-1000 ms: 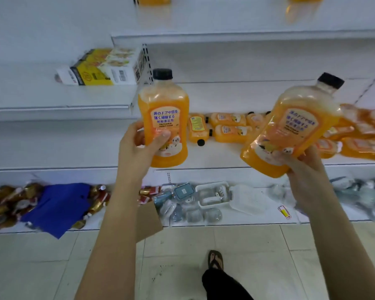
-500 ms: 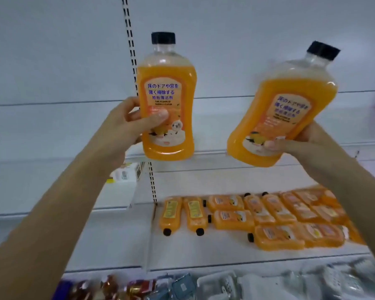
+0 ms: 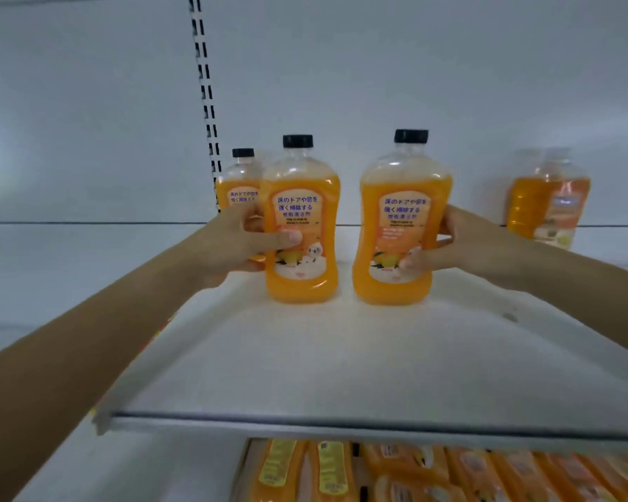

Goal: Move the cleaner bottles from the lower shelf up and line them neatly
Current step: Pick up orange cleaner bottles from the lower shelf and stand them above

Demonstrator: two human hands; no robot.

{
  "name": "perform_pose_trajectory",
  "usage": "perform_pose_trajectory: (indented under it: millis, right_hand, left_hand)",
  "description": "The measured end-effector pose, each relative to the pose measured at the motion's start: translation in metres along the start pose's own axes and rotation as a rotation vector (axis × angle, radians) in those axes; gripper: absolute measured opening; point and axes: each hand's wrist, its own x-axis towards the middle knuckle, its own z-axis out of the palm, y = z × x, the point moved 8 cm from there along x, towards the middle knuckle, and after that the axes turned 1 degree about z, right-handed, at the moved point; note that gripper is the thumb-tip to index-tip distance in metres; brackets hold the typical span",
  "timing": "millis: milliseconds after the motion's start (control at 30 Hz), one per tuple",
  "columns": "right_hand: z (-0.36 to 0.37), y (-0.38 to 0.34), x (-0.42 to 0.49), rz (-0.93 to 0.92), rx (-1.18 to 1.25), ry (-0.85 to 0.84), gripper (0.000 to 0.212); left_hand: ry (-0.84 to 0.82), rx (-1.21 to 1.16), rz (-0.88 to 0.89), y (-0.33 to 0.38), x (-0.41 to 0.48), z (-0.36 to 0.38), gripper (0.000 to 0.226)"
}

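The left hand (image 3: 247,244) and right hand (image 3: 461,244) each keep a grip curled round a cleaner bottle. The left bottle (image 3: 301,226) and right bottle (image 3: 403,219) stand upright, slightly apart, on the upper shelf (image 3: 341,356). Advisable: slide both level, labels forward, before release. The rear bottle (image 3: 240,182) is half hidden, the far-right bottle (image 3: 548,201) blurred, the lying bottles (image 3: 414,472) below cut off.

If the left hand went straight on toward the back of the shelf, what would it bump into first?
Probably the back bottle, standing just beyond the left hand and its held bottle. How close they are is hard to tell.
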Motion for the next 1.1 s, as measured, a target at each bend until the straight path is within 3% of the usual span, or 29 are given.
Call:
perform_pose_trajectory:
  millis: [133, 300, 467, 767, 1000, 1100]
  right_hand:
    - [0.001, 0.023, 0.019, 0.058, -0.008, 0.002, 0.068]
    - [-0.008, 0.017, 0.021, 0.06, -0.027, 0.057, 0.068]
    - [-0.013, 0.011, 0.024, 0.035, 0.021, 0.174, 0.077]
    - [-0.029, 0.029, 0.057, 0.101, 0.059, 0.322, 0.057]
    - [-0.021, 0.034, 0.062, 0.072, -0.059, 0.382, 0.048]
    - [-0.017, 0.032, 0.064, 0.057, -0.069, 0.379, 0.046]
  left_hand:
    - [0.019, 0.033, -0.025, -0.015, 0.017, -0.001, 0.066]
    - [0.14, 0.296, 0.164, 0.02, 0.029, -0.02, 0.097]
    - [0.047, 0.451, 0.301, 0.049, 0.04, -0.01, 0.072]
    - [0.118, 0.772, 0.441, 0.061, 0.095, 0.002, 0.085]
    - [0.203, 1.243, 0.484, 0.066, 0.099, -0.009, 0.07]
    - [0.231, 1.271, 0.448, 0.061, 0.102, -0.024, 0.075]
